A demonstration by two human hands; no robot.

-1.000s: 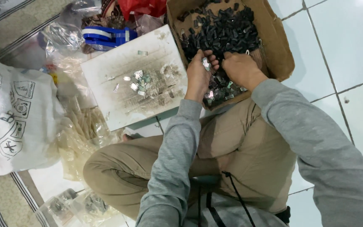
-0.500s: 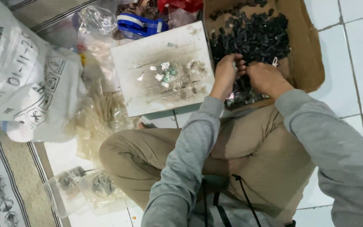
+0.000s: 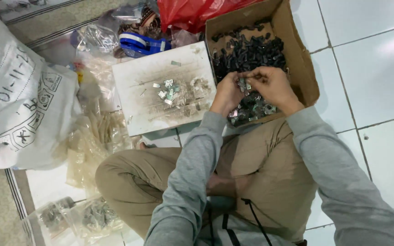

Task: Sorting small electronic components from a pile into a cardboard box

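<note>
An open cardboard box [image 3: 307, 68] sits on the tiled floor, filled with several small black plastic parts [image 3: 249, 52] and silvery metal clips. My left hand [image 3: 226, 94] and my right hand [image 3: 272, 86] meet over the box's near end, pinching a small metal clip [image 3: 243, 84] between their fingertips. Left of the box lies a stained white board [image 3: 137, 91] with a little pile of metal clips [image 3: 168, 90] on it. I sit cross-legged in tan trousers and a grey sweater.
A large white printed sack [image 3: 19, 100] lies at the left. Clear plastic bags [image 3: 99, 132] are beside the board, and bags of small parts [image 3: 80, 216] lie by my knee. A blue tape dispenser [image 3: 140, 44] and a red plastic bag [image 3: 192, 13] sit behind the board.
The view has swung so the box sits more to the right. Both hands stay together over the box's near end, fingers working on a small clip.
</note>
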